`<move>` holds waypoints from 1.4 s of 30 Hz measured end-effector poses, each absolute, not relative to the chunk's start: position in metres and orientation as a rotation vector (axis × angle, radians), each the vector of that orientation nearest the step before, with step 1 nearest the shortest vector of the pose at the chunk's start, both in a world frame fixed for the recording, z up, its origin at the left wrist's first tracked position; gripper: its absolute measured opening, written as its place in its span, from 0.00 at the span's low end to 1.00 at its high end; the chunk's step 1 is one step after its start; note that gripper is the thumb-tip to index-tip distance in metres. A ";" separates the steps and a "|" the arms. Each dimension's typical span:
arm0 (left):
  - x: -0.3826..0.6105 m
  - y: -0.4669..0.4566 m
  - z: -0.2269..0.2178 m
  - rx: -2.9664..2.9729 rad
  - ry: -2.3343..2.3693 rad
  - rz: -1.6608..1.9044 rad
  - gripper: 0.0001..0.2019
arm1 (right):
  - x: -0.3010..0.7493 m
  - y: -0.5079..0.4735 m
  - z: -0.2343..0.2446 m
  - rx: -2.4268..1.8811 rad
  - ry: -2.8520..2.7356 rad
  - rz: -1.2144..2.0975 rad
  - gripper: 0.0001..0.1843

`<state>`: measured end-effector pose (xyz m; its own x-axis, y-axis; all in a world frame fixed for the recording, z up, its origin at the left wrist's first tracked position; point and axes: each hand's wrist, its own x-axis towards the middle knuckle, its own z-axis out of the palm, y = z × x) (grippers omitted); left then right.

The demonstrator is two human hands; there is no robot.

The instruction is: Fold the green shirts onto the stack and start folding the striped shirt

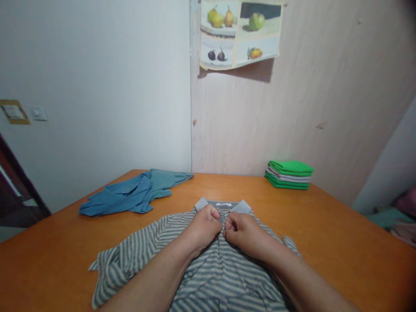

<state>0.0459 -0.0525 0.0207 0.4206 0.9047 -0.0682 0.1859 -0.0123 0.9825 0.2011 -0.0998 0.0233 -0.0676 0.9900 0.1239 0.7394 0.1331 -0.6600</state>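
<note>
A grey-and-white striped shirt (pixel 143 242) with a plain pale collar lies front up on the table, its collar toward the wall. My left hand (pixel 206 224) pinches the front placket just below the collar, fingers closed. Close beside it, my right hand (pixel 242 229) is closed on the other edge of the placket, thumb against the fingers. A small white label shows inside the neck. One sleeve spreads to the left; most of the right sleeve is hidden behind my right forearm. Any button between the fingers is too small to make out.
Crumpled blue garments (pixel 130 193) lie at the table's back left. A folded stack of green and light grey cloth (pixel 289 175) stands at the back right. The orange-brown table (pixel 341 251) meets the wall behind, where a fruit poster (pixel 238 39) hangs.
</note>
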 end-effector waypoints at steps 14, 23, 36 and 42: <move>0.044 -0.051 0.021 1.425 0.964 0.771 0.15 | 0.193 -0.095 0.011 -1.709 -1.829 0.434 0.04; 0.046 -0.052 0.020 1.492 0.988 0.781 0.15 | 0.190 -0.099 0.009 -1.738 -1.862 0.345 0.05; 0.046 -0.054 0.022 1.462 1.038 0.811 0.15 | 0.196 -0.099 0.013 -1.612 -1.908 0.428 0.04; 0.045 -0.049 0.018 1.389 1.008 0.786 0.15 | 0.200 -0.101 0.019 -1.582 -1.906 0.531 0.04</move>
